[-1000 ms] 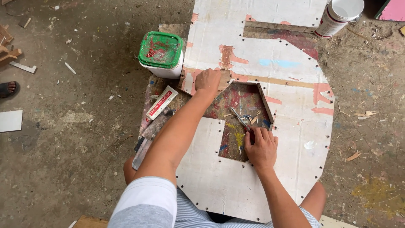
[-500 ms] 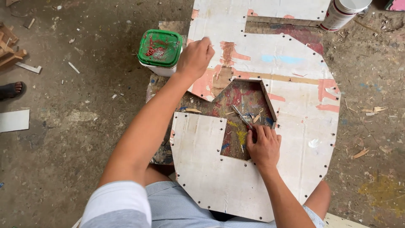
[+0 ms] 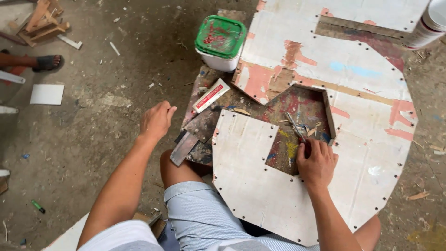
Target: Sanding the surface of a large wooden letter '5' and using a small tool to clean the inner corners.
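Observation:
My right hand [image 3: 317, 163] is shut on a thin metal tool [image 3: 295, 126], its tip lying in the paint-stained cut-out of a large white board [image 3: 353, 83] edged with nails. My left hand [image 3: 157, 121] hovers over the dirt floor left of the board, fingers loosely curled and holding nothing. Nearest to it lie a flat scraper blade [image 3: 184, 148] and a small red-and-white box [image 3: 211, 95]. A white tub with a green lid [image 3: 219, 42] stands at the board's upper left corner.
A white can [image 3: 425, 25] sits on the board at the top right. Wood scraps [image 3: 42, 21] and a white sheet [image 3: 47, 94] lie on the floor at left, beside another person's sandalled foot [image 3: 32, 62]. My knees are under the board.
My left hand has pulled back from the board near the green-lidded tub, down and left over the floor. My right hand stays in the cut-out with the tool.

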